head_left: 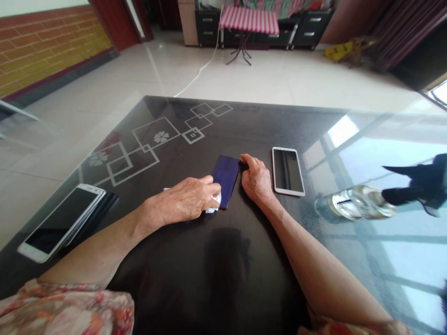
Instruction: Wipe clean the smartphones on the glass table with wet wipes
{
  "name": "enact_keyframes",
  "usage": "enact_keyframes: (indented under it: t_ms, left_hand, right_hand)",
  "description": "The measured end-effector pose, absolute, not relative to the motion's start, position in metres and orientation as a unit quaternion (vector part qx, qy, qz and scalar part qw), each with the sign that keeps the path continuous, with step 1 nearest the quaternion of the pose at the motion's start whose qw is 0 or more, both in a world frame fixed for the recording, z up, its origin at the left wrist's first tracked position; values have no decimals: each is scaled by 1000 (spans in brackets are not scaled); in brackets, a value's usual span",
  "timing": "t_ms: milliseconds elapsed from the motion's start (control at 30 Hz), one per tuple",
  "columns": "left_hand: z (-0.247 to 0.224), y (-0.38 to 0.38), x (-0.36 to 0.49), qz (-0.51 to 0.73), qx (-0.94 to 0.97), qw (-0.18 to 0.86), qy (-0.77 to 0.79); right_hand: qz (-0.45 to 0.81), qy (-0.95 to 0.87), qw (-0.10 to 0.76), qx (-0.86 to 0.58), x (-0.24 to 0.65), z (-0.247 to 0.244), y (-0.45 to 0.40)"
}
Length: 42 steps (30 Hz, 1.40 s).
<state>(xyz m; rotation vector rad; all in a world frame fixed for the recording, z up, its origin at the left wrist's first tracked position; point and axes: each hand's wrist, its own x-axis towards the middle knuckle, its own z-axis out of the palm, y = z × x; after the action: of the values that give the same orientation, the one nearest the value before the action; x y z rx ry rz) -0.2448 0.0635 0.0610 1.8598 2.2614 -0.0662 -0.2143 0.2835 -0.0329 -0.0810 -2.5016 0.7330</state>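
A smartphone with a dark blue, glossy screen lies flat on the black table, between my two hands. My left hand is closed on a crumpled white tissue, which touches the phone's lower left part. On the other side, my right hand is curled, with its fingertips at the phone's upper right edge. Its palm side and some fingers are hidden. To the right of that hand lies a white-framed smartphone, screen up and dark. Another white smartphone rests on a stack at the far left, beside my left forearm.
The glossy black table carries a pale square-and-flower pattern. A clear spray bottle with a black trigger head stands at the right. Beyond the table's far edge are a tiled floor, a white cable and a small table with a striped cloth.
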Motion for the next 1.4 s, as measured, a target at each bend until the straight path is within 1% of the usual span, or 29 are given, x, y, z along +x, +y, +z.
enact_keyframes:
  t_ms: [233,367,567,733,900,1133,1400]
  left_hand:
    - [62,61,-244,-25,615,104,781]
    - [59,70,-238,-26,642,89,761]
    - [61,66,-245,-24,625,114,772]
    - [59,72,-242,-11,647,93,757]
    - [61,69,-244,-17,644,112,757]
    - [54,75,-240,-5,654,89,751]
    - [58,69,-246,-5,646,101,756]
  right_hand:
    - [274,-928,252,-32,-214,-32,283]
    - [271,-928,252,-35,-214,-31,283]
    - [274,-928,248,-37,-214,-30,283]
    - [279,-926,251,-37,-214,-31,282]
    - [270,-929,249,-39,-214,-30,282]
    - [275,-927,250,-38,-215,-31,282]
    - [267,-929,254,-35,-214,-31,282]
